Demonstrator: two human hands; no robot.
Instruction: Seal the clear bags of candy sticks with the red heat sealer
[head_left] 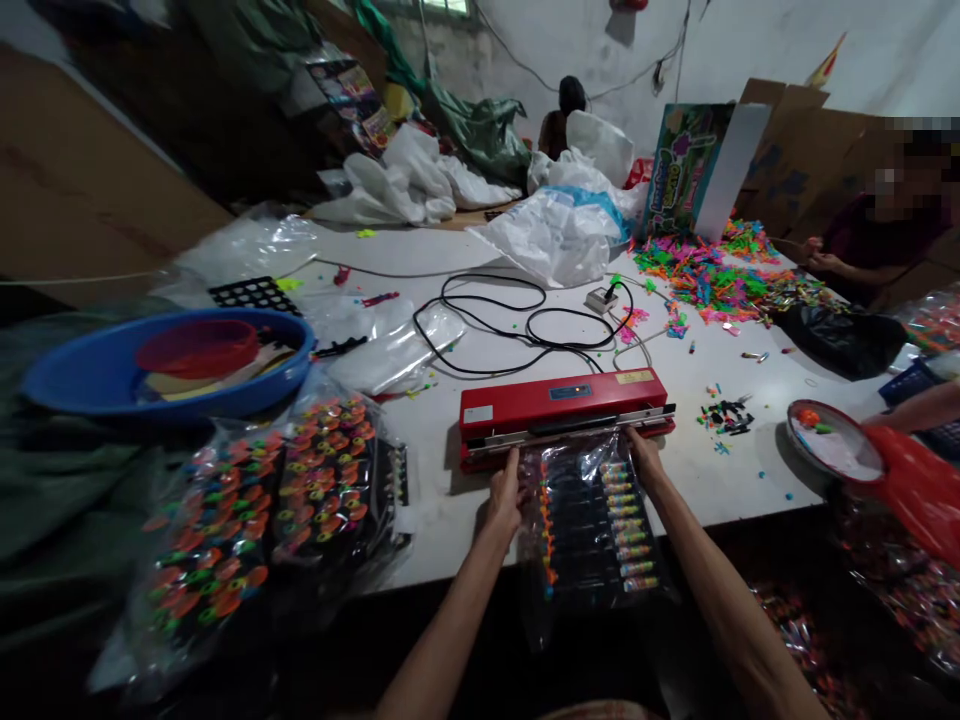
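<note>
A red bag sealer (517,402) stands on the white table in front of me. At its front edge I hold a clear plastic bag (589,530) of small toys on dark backing, with orange pieces on one side and tubes with colourful labels on the other. The bag's top edge lies at the sealer's jaw. My left hand (507,492) is closed on the bag's upper left corner. My right hand (643,455) grips the upper right corner, its fingertips partly hidden by the sealer and the bag.
Filled bags of toys (322,480) lie to the left, by a blue basin (75,375). A black cable (480,330) coils behind the sealer to a power socket (602,300). Loose coloured pieces (720,280) heap at the right, near a seated person (900,220) and a bowl (829,450).
</note>
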